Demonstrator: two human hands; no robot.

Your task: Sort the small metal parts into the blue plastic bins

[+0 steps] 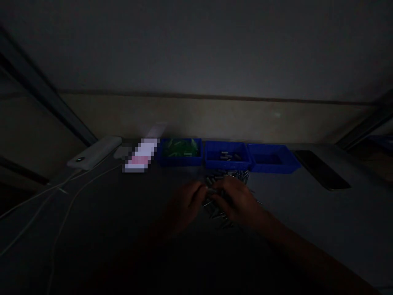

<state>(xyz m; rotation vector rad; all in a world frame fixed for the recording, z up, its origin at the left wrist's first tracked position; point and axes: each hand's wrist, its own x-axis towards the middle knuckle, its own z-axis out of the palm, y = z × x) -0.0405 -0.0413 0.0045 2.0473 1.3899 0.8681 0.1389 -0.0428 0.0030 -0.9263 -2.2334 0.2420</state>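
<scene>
My left hand and my right hand meet over a pile of small metal pins on the dark table. Between their fingertips is a small metal cylinder, pinched from both sides. Its exact kind is hard to make out in the dim light. Just beyond the pile stands a blue bin with several small metal cylinders lying in it. To its left, another blue bin holds something green with a few pieces in it. A third blue bin is on the right.
A lit phone screen, blurred out, lies left of the bins. Farther left is a white power strip, with white cables running toward the front. A dark phone rests at the right. A wall closes off the back.
</scene>
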